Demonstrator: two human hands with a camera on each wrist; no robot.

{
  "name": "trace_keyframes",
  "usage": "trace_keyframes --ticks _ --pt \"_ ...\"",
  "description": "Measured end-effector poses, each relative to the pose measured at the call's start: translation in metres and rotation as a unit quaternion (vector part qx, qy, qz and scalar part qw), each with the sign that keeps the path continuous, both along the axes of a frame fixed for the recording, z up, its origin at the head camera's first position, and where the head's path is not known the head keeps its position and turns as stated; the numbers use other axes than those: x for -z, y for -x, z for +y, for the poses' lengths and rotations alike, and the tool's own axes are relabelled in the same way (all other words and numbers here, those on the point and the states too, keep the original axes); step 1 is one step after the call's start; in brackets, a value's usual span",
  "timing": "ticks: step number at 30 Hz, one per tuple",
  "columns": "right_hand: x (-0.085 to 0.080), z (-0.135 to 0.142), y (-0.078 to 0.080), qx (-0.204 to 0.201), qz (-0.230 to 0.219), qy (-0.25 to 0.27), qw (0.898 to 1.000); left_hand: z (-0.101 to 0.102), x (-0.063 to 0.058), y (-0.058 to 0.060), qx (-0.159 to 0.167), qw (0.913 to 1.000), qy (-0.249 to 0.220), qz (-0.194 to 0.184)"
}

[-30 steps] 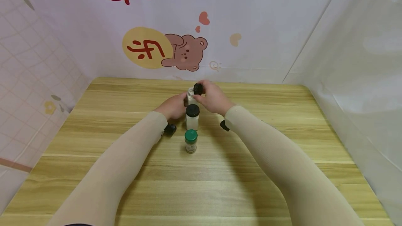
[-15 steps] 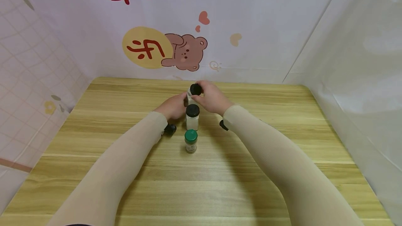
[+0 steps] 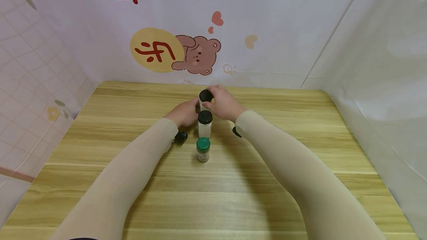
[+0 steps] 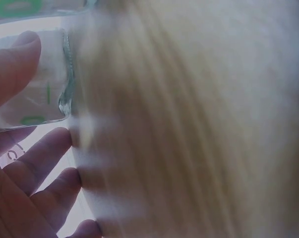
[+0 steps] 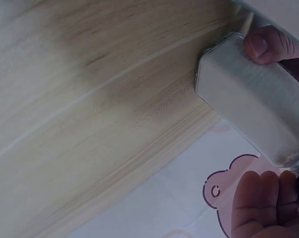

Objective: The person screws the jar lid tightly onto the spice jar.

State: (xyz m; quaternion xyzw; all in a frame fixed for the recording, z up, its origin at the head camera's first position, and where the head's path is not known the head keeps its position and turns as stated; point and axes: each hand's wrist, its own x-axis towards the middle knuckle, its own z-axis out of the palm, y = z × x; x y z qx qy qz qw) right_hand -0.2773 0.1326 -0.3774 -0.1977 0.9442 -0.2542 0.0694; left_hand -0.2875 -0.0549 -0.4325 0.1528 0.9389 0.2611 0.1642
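Note:
At the back of the group stands a square glass jar with white contents. My left hand grips it low, thumb on the near side in the left wrist view. Over its mouth, my right hand pinches a black lid between thumb and fingers. The lid sits squarely over the top and hides the opening. Directly in front is a similar jar with a black lid on it. Nearest me is a small shaker jar with a green cap. Neither hand touches the green-capped one.
The three jars form a line from front to back on a wooden table. Behind it hangs a white printed curtain, close to the back edge. Black wrist devices show under both sleeves.
My right hand has brought the black lid leftward from beside the rear jar's open mouth to over it, turning it flatter. The left hand and the other jars have stayed put.

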Motion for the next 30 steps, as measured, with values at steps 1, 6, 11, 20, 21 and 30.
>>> trace_keyframes --ticks 1,6,11,20,21,30 --pt "0.0 0.0 0.0 -0.001 0.001 -0.002 1.0 0.0 0.0 0.0 0.0 1.0 0.001 -0.001" --pt "0.001 -0.001 0.001 -0.004 0.003 -0.012 1.0 0.0 -0.002 -0.001 0.0 1.0 0.004 -0.002" --pt "0.001 -0.002 0.002 -0.008 0.007 -0.02 1.0 0.001 -0.004 -0.002 -0.001 1.0 0.005 -0.003" --pt "-0.002 -0.002 0.003 -0.017 0.004 -0.047 0.999 0.001 -0.004 -0.003 0.001 1.0 0.005 -0.004" --pt "-0.003 -0.002 0.003 -0.021 0.006 -0.051 0.998 0.001 -0.004 -0.003 0.001 1.0 0.006 -0.004" --pt "-0.01 -0.003 0.003 -0.038 0.005 -0.075 0.996 0.002 -0.006 -0.004 0.005 0.9999 0.009 -0.005"
